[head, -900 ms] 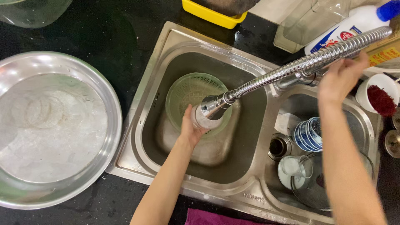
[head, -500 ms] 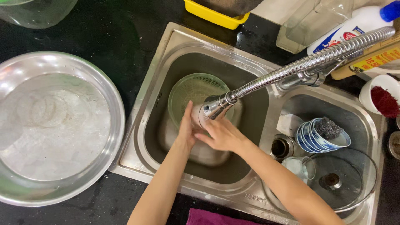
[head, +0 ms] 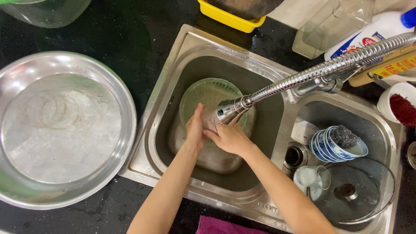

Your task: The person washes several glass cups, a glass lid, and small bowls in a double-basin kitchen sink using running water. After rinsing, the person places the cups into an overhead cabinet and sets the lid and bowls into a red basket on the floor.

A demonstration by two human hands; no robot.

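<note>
Black counter (head: 130, 39) carries a wide steel basin (head: 65, 128) left of the double sink (head: 173, 65). Under the flexible faucet's head (head: 227, 110), over a green strainer (head: 208, 93), left hand (head: 195, 128) and right hand (head: 229, 138) press together, empty, well clear of the sink's walls.

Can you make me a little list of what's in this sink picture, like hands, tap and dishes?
left hand: under the tap head, touching the right hand
right hand: beside it, over the left basin
tap: bendy metal hose, head pointing into the left basin
strainer: pale green plastic, in the left basin behind the hands
bowls: blue and white stack in the right basin, scrubber on top
glass lid: in the right basin
big metal pan: on the dark counter, left of the sink
</note>
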